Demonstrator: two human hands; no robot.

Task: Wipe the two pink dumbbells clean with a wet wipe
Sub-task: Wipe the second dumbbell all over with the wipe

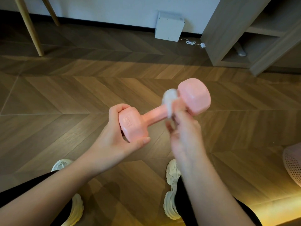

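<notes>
Holding one pink dumbbell [153,114], left hand [114,144] fingers [116,109] clamp its end — right hand [185,137] (blurred) pinches one wipe [170,98].

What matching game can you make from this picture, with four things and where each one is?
Things:
1. left hand
2. wet wipe
3. white box
4. pink basket

Places:
A. against the wall
B. on the pink dumbbell handle
C. at the picture's right edge
D. gripping the pink dumbbell's near head

Pairs: 1-D, 2-B, 3-A, 4-C
</notes>
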